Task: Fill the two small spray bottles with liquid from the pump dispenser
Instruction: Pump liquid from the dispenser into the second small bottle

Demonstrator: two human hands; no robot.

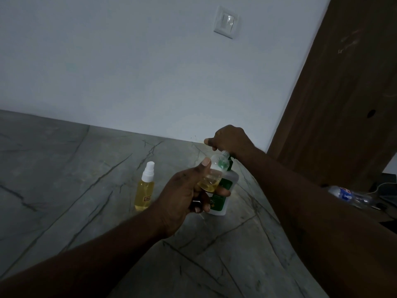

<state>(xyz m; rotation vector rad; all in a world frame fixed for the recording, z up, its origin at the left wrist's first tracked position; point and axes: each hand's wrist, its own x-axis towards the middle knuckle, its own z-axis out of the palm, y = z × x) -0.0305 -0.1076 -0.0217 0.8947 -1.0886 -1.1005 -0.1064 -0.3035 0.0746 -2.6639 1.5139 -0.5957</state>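
The left fingers (205,165) were curled round the open spray bottle (211,179), thumb on its upper side and the others underneath, so my left hand (182,194) had a firm hold on it. I held this bottle tilted, cap off, with its neck up against the spout area of the pump bottle (229,181). I judged this would let each stroke discharge straight into the neck. Yellow liquid lay in its lower part; it was not full.

The right fingers (209,141) were folded down over the pump head and hid it. My right hand (229,139) sat on top, placed for pressing down. I could not tell whether the head was depressed.

The pump bottle stood upright on the desk (86,168), which took the pressing load. The capped spray bottle (146,188) stood upright to the left, apart from both hands, with yellow liquid up to near its shoulder. I judged it finished and parked out of the way.

Clearances:
- The pump bottle stood near the desk's right-hand edge; a plastic water bottle (348,195) lay beyond that edge.
- The wall (150,72) was close behind my right hand.
- Room to move lay leftward and toward me across the desk.
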